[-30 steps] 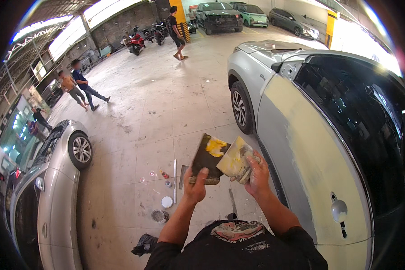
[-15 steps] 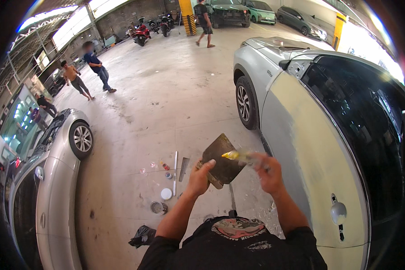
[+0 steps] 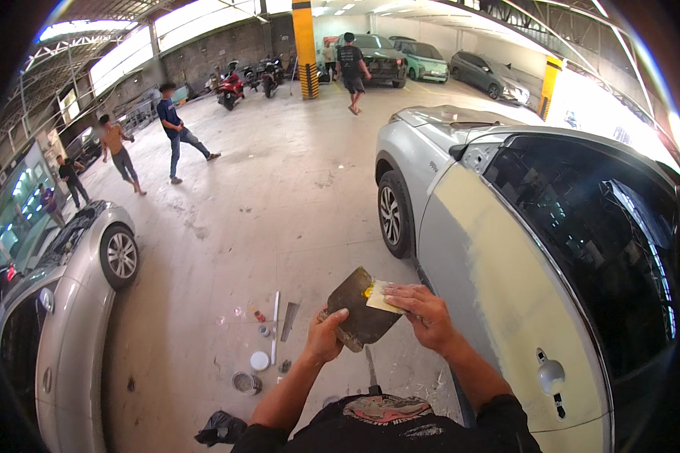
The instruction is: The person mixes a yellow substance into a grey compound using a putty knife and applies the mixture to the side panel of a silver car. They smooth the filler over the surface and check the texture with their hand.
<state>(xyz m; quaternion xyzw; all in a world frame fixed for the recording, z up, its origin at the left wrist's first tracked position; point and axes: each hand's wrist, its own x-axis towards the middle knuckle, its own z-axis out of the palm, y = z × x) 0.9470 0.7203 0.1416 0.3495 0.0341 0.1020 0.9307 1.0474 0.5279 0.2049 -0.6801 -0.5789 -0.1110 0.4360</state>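
My left hand grips a dark, flat mixing board by its near left edge, with the thumb on top. In my right hand is a pale, flat putty spreader, pinched with the fingers laid along it. Its edge meets the board's upper right part, where a dab of bright yellow paste shows. Just right of my hands stands a silver car, its grey door bearing a broad pale yellow filler patch.
On the floor left of my hands lie a metal straightedge, a grey blade, a white lid, an open can and a black bag. Another silver car stands left. Several people walk farther off.
The spreader with yellow paste has come from the board's right side down onto its surface. Both hands sit slightly lower. My view has shifted, and the people beyond have walked on.
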